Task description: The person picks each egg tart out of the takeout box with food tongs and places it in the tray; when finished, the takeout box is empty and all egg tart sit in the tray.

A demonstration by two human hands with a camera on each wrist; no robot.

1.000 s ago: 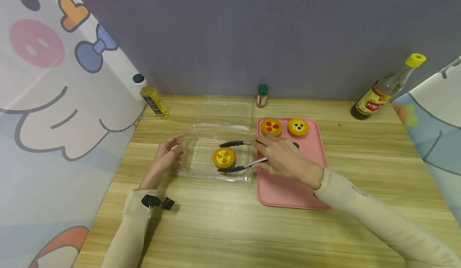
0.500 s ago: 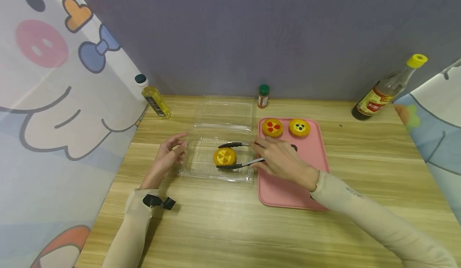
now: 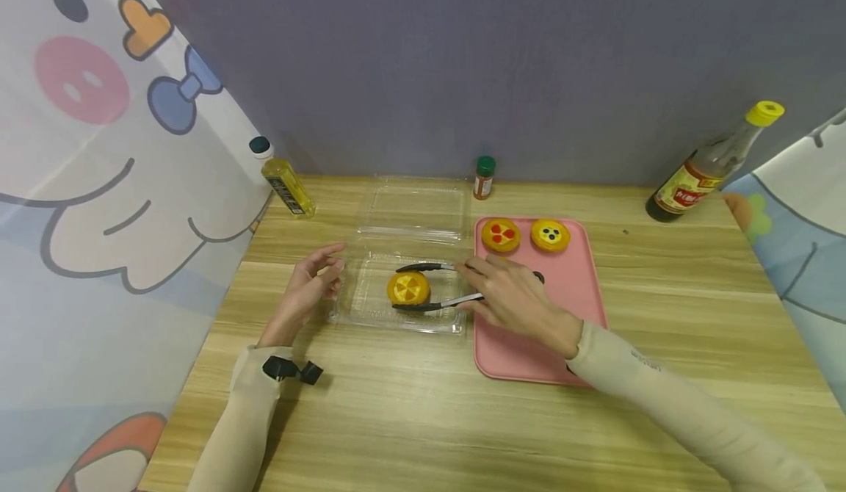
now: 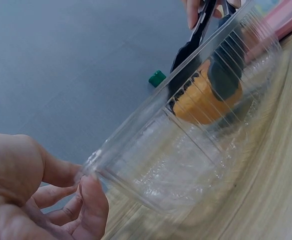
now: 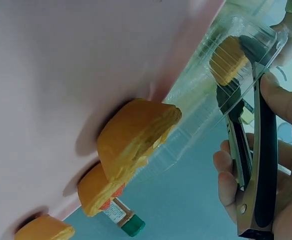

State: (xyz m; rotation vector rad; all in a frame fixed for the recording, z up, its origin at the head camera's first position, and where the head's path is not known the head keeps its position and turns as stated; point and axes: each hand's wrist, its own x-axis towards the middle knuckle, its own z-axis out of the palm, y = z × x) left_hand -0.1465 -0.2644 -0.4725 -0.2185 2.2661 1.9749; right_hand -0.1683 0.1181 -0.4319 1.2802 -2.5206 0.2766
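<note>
In the head view, my right hand (image 3: pixel 512 294) grips black-tipped metal tongs (image 5: pixel 266 150). Their tips lie on either side of an egg tart (image 3: pixel 408 288) with orange wedges on top. That tart is inside the base of a clear plastic clamshell box (image 3: pixel 370 312), whose lid (image 3: pixel 416 202) lies folded back. My left hand (image 3: pixel 309 286) pinches the box's left rim between thumb and finger, as the left wrist view shows. Beside the box is a pink tray (image 3: pixel 529 363) bearing a red-topped tart (image 3: pixel 500 236) and a blueberry-dotted tart (image 3: pixel 550 236). Another tart (image 5: pixel 130 140) appears in the right wrist view, hidden from above by my right hand.
An oil bottle (image 3: pixel 288 189) stands at the back left, and a green-capped spice jar (image 3: pixel 484 178) is behind the tray. A tall yellow-capped sauce bottle (image 3: pixel 694 176) is at the back right. A grey wall (image 3: pixel 429 73) rises behind the wooden table (image 3: pixel 396 411).
The tongs' tips have come closer together around the tart. Tart and tongs have shifted slightly left within the box. My left hand stays at the box's rim.
</note>
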